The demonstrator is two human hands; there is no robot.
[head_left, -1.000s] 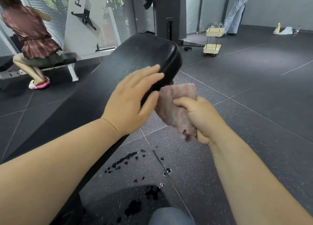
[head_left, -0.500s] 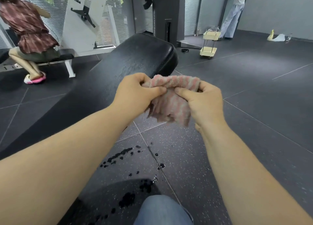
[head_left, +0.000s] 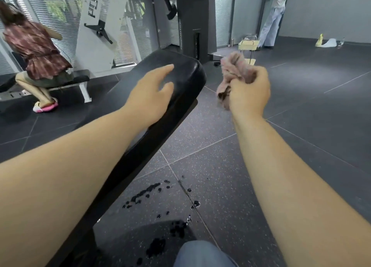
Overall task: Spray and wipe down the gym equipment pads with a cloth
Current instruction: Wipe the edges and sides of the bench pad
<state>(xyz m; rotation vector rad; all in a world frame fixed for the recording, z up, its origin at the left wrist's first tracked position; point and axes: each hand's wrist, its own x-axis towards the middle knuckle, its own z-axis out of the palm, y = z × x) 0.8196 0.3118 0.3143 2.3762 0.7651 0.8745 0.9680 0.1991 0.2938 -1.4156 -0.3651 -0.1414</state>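
Left forearm [head_left: 70, 166] and right forearm [head_left: 291, 176] are bare, uncovered from the frame edge up to the wrists. Left hand [head_left: 152, 93] and right hand [head_left: 249, 93] are bare too. Bottom centre: one knee [head_left: 200, 254] in faded blue denim, only its top in frame.

The tall dark machine [head_left: 192, 25] at the top middle had small letters up its side: FREEMOTION. The white machine [head_left: 96, 35] at upper left had big black letters, cut off.
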